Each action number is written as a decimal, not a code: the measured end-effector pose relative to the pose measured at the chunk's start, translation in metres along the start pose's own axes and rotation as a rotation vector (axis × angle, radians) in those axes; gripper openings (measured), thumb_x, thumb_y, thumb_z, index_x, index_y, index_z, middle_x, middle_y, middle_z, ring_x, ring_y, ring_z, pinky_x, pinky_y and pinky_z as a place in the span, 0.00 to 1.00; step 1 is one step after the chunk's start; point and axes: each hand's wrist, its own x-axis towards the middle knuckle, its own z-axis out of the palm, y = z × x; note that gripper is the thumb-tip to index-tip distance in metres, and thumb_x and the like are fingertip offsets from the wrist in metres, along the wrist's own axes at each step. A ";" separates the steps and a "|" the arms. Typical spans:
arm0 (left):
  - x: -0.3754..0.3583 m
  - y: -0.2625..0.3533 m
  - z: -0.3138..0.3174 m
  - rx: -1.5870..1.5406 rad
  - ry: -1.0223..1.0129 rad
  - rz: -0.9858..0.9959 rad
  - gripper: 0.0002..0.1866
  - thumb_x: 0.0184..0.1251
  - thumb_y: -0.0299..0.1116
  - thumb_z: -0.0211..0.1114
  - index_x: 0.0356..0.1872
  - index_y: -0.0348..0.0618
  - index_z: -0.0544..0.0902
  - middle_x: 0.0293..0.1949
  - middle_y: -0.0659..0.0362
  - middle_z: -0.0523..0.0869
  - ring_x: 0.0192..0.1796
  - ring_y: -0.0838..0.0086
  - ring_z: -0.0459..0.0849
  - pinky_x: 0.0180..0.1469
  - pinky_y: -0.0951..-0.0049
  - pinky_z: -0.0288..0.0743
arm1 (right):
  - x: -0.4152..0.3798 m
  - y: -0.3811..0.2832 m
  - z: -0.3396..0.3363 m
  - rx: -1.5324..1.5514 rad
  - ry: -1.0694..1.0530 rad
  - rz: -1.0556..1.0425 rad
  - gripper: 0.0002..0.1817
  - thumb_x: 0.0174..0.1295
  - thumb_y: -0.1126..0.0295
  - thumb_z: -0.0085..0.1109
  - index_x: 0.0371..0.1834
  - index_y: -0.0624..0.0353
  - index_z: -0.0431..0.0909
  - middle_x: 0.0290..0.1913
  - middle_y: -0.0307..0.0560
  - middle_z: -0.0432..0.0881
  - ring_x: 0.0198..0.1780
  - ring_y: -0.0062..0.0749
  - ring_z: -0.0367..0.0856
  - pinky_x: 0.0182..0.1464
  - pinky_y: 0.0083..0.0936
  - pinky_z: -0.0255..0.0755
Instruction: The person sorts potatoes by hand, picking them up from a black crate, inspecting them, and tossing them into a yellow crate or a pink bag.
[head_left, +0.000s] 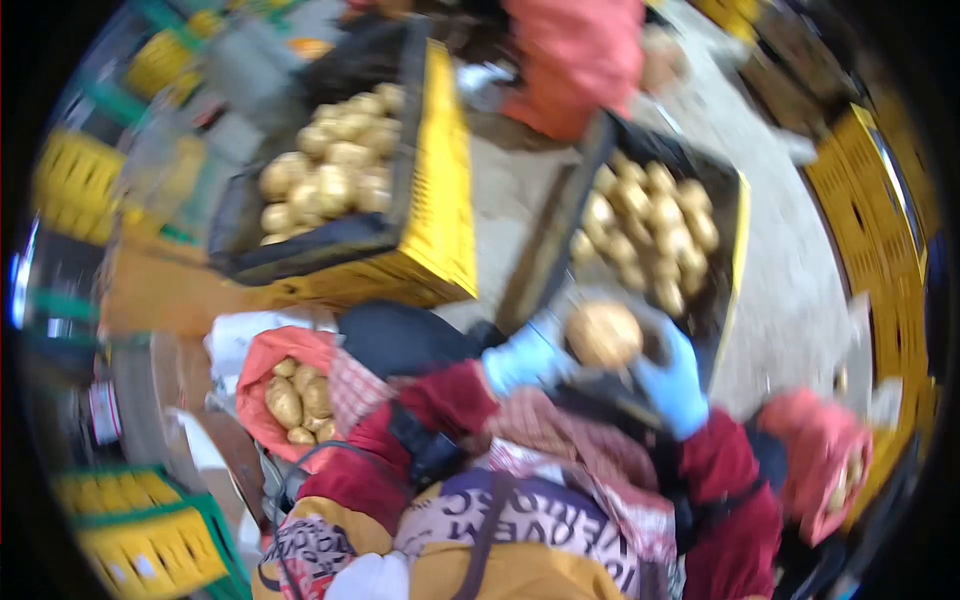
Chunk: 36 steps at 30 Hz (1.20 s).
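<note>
Both my hands wear blue gloves and are over the near edge of the right crate (742, 240), which is lined in black and holds several potatoes (660, 215). A large round potato (604, 334) is between them. My left hand (526, 354) is at its left side, with the fingers blurred. Around its right side curves my right hand (672, 375), thumb and fingers apart. Whether either hand grips the potato is too blurred to tell.
A yellow crate (440, 190) with potatoes stands at the upper left. A red mesh sack (262, 385) of potatoes is by my left arm, another (815, 450) by my right. A pink sack (575, 65) stands ahead. Yellow crates (870, 240) line the right.
</note>
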 end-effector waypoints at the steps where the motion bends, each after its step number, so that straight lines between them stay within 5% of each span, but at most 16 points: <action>1: 0.000 -0.005 0.000 0.078 0.009 0.093 0.48 0.39 0.34 0.81 0.65 0.46 0.62 0.61 0.56 0.70 0.64 0.67 0.68 0.67 0.64 0.63 | -0.001 0.010 0.000 0.035 -0.008 -0.005 0.26 0.54 0.71 0.63 0.58 0.67 0.71 0.53 0.53 0.79 0.54 0.35 0.77 0.57 0.30 0.70; 3: -0.002 0.000 -0.005 0.265 0.001 0.174 0.49 0.42 0.34 0.81 0.67 0.44 0.61 0.62 0.56 0.70 0.65 0.67 0.67 0.68 0.64 0.61 | 0.003 0.002 0.003 0.249 -0.048 0.102 0.27 0.56 0.72 0.62 0.59 0.69 0.69 0.56 0.51 0.76 0.57 0.36 0.75 0.61 0.32 0.68; 6: -0.009 0.012 0.004 -0.226 0.033 0.130 0.48 0.45 0.27 0.79 0.69 0.46 0.60 0.64 0.59 0.68 0.65 0.71 0.67 0.67 0.67 0.62 | 0.006 -0.024 0.011 0.234 0.029 0.072 0.22 0.56 0.79 0.58 0.56 0.68 0.73 0.54 0.49 0.78 0.55 0.32 0.76 0.59 0.29 0.69; 8: -0.016 0.029 -0.001 -0.432 0.102 0.046 0.46 0.47 0.25 0.77 0.69 0.46 0.60 0.63 0.59 0.69 0.65 0.72 0.69 0.66 0.67 0.65 | 0.009 -0.016 0.010 0.292 -0.043 0.060 0.25 0.61 0.72 0.60 0.61 0.67 0.69 0.53 0.47 0.78 0.54 0.28 0.76 0.60 0.25 0.67; 10: -0.028 0.053 -0.018 -0.548 0.159 0.171 0.45 0.47 0.23 0.76 0.68 0.45 0.61 0.62 0.59 0.70 0.64 0.71 0.69 0.66 0.67 0.66 | 0.009 -0.014 0.014 0.207 -0.023 0.079 0.25 0.62 0.69 0.61 0.61 0.67 0.69 0.53 0.46 0.78 0.52 0.27 0.76 0.58 0.24 0.68; 11: -0.032 0.059 -0.036 -0.283 0.228 0.335 0.45 0.47 0.21 0.76 0.68 0.45 0.62 0.62 0.60 0.72 0.62 0.71 0.72 0.63 0.69 0.71 | 0.010 -0.018 0.018 0.179 -0.035 0.080 0.25 0.62 0.69 0.60 0.61 0.67 0.69 0.52 0.45 0.78 0.52 0.26 0.76 0.57 0.23 0.68; 12: -0.045 0.066 -0.051 -0.562 0.281 0.153 0.41 0.50 0.22 0.74 0.66 0.44 0.63 0.56 0.56 0.77 0.55 0.71 0.79 0.56 0.73 0.76 | 0.011 -0.018 0.019 0.172 -0.065 0.072 0.24 0.63 0.70 0.59 0.61 0.66 0.69 0.52 0.45 0.78 0.52 0.26 0.76 0.57 0.23 0.68; 13: -0.057 0.083 -0.071 -0.491 0.320 -0.080 0.34 0.54 0.24 0.72 0.63 0.44 0.67 0.49 0.53 0.82 0.45 0.71 0.83 0.47 0.76 0.79 | 0.012 -0.026 0.021 0.152 -0.084 0.122 0.23 0.64 0.71 0.58 0.61 0.67 0.69 0.54 0.49 0.78 0.52 0.29 0.77 0.56 0.25 0.71; 15: -0.080 0.116 -0.102 -0.713 0.336 0.031 0.25 0.60 0.28 0.69 0.59 0.43 0.72 0.43 0.55 0.84 0.38 0.74 0.83 0.42 0.78 0.77 | 0.012 -0.037 0.022 0.103 -0.117 0.162 0.20 0.66 0.70 0.55 0.60 0.67 0.71 0.55 0.51 0.78 0.51 0.30 0.78 0.53 0.25 0.73; 18: -0.111 0.141 -0.153 -0.292 0.523 0.184 0.29 0.60 0.26 0.68 0.63 0.46 0.68 0.51 0.59 0.79 0.47 0.74 0.80 0.44 0.77 0.77 | 0.012 -0.007 0.014 0.198 -0.149 0.242 0.23 0.63 0.71 0.58 0.61 0.67 0.69 0.53 0.45 0.78 0.53 0.26 0.76 0.57 0.23 0.68; 21: -0.137 0.166 -0.188 -0.312 0.765 0.153 0.37 0.54 0.17 0.68 0.65 0.50 0.65 0.53 0.54 0.78 0.49 0.63 0.82 0.46 0.69 0.80 | 0.009 -0.003 0.013 0.119 -0.105 0.164 0.21 0.64 0.74 0.55 0.61 0.67 0.69 0.54 0.46 0.78 0.53 0.26 0.76 0.57 0.23 0.69; 24: -0.143 0.187 -0.196 -0.193 0.811 0.380 0.41 0.51 0.15 0.69 0.67 0.51 0.62 0.54 0.54 0.78 0.50 0.63 0.82 0.51 0.67 0.80 | 0.014 0.005 0.013 0.128 -0.105 0.159 0.21 0.65 0.73 0.55 0.61 0.67 0.69 0.55 0.47 0.78 0.54 0.27 0.76 0.58 0.24 0.69; 34: -0.136 0.177 -0.210 0.100 0.865 0.560 0.49 0.43 0.11 0.71 0.68 0.53 0.58 0.58 0.60 0.72 0.57 0.71 0.77 0.56 0.69 0.77 | 0.021 -0.027 0.022 -0.004 -0.172 0.226 0.17 0.66 0.72 0.55 0.56 0.67 0.74 0.53 0.48 0.80 0.51 0.28 0.77 0.54 0.24 0.71; 36: -0.133 0.169 -0.220 0.498 0.959 0.610 0.51 0.42 0.11 0.71 0.69 0.53 0.57 0.59 0.59 0.71 0.59 0.71 0.75 0.57 0.70 0.76 | 0.021 0.010 0.015 0.113 -0.156 0.223 0.26 0.63 0.67 0.61 0.61 0.67 0.68 0.54 0.46 0.78 0.52 0.27 0.77 0.56 0.25 0.71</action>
